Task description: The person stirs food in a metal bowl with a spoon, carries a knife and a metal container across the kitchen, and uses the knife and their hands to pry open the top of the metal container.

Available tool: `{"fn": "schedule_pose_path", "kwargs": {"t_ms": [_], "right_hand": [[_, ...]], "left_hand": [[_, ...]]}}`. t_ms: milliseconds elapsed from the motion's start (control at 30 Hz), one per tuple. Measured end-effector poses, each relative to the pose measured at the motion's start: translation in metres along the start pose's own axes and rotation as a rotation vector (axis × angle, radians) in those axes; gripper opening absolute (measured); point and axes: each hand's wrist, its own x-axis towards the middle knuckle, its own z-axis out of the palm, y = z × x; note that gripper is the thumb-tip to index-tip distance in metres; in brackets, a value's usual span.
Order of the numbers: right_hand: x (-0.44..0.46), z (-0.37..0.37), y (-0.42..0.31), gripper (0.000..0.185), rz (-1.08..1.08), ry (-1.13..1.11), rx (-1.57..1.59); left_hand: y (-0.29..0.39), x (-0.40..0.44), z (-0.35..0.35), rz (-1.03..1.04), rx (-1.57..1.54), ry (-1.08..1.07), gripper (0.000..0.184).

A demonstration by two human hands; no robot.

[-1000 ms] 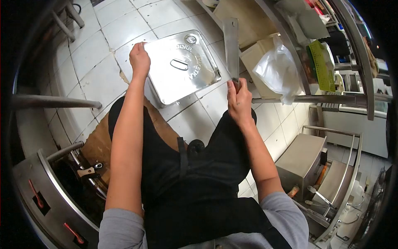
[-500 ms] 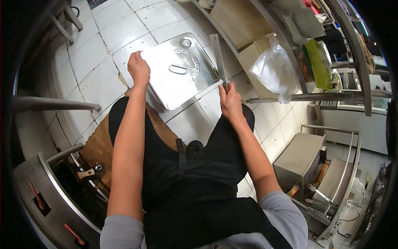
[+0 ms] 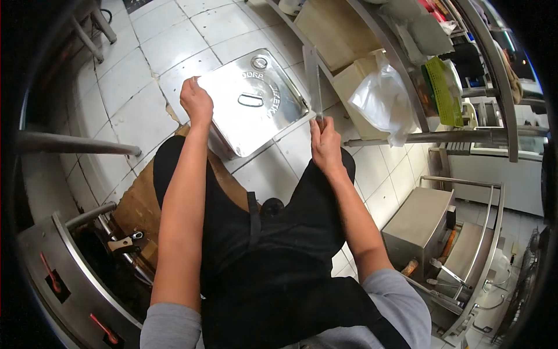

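A rectangular metal container with a shiny lid (image 3: 256, 116) stands on the white tiled floor between my knees. The lid has raised lettering and a recessed handle (image 3: 250, 100). My left hand (image 3: 196, 102) is closed at the lid's upper left corner, fingertips pinched on its edge. My right hand (image 3: 326, 142) is wrapped round the handle of a long, broad-bladed knife (image 3: 312, 75). Its blade points up and away, close beside the lid's right edge; whether they touch is hard to tell.
Metal shelving (image 3: 430, 138) stands at the right, with a white plastic bag (image 3: 381, 102) and a green basket (image 3: 446, 93). Brown cardboard (image 3: 139, 203) lies at the left. A metal box (image 3: 419, 218) is at the lower right, a steel unit (image 3: 75, 279) at the lower left.
My right hand and the knife have moved left and slightly down, bringing the blade beside the lid. My left hand and the container have shifted slightly down in view.
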Motion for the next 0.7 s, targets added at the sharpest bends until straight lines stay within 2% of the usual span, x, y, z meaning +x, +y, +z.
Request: {"fn": "schedule_pose_path", "kwargs": {"t_ms": [133, 267, 367, 500, 633, 700], "right_hand": [[-0.002, -0.012, -0.024, 0.03, -0.074, 0.116, 0.112], [0.003, 0.016, 0.015, 0.032, -0.023, 0.007, -0.034], [0.003, 0.019, 0.013, 0.032, 0.011, -0.001, -0.05], [-0.003, -0.006, -0.032, 0.032, -0.048, 0.07, 0.04], [0.001, 0.023, 0.016, 0.029, -0.034, 0.021, -0.139], [0.006, 0.028, 0.006, 0.03, -0.034, 0.044, -0.139]], "left_hand": [[0.004, -0.003, -0.001, -0.041, 0.005, -0.024, 0.031], [-0.001, -0.004, 0.001, -0.027, -0.001, 0.0, 0.03], [0.004, 0.001, -0.003, -0.04, 0.011, 0.001, 0.03], [0.002, -0.003, -0.002, -0.023, 0.011, -0.002, 0.03], [0.003, -0.006, -0.001, -0.013, -0.019, 0.013, 0.03], [0.005, -0.005, -0.002, -0.009, 0.003, 0.029, 0.03]]}}
